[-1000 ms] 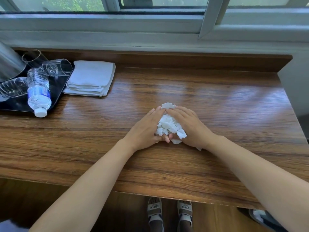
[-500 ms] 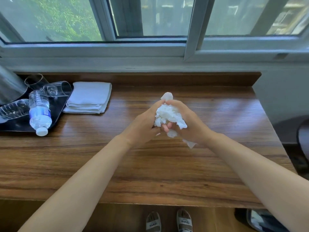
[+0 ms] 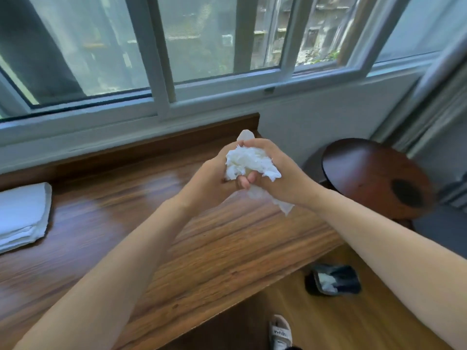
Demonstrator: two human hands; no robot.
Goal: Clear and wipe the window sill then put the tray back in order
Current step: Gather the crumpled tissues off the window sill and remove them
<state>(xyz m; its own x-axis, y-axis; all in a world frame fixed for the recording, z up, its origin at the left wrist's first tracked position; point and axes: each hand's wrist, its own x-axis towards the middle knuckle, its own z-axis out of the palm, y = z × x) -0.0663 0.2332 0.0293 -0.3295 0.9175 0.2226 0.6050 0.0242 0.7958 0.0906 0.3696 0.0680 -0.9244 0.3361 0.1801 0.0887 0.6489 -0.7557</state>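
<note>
Both hands, left hand [image 3: 212, 178] and right hand [image 3: 280, 173], clutch the crumpled tissue [image 3: 249, 162] above the sill [image 3: 202, 248]; the wiping looks finished, and tidying the tray remains.

glossy wood sill [image 3: 207, 248]; crumpled paper tissue [image 3: 249, 162]; matt cloth towel [image 3: 22, 213].

Single view, head-worn, wide-angle. Looks forward and down over the wooden sill [image 3: 156, 223] toward the window [image 3: 161, 54], tilted so the sill runs diagonally. Near range: both forearms enter from the bottom edge, meeting above the sill's right end. Right of the sill, floor and a round stool [image 3: 374, 178] show.
</note>
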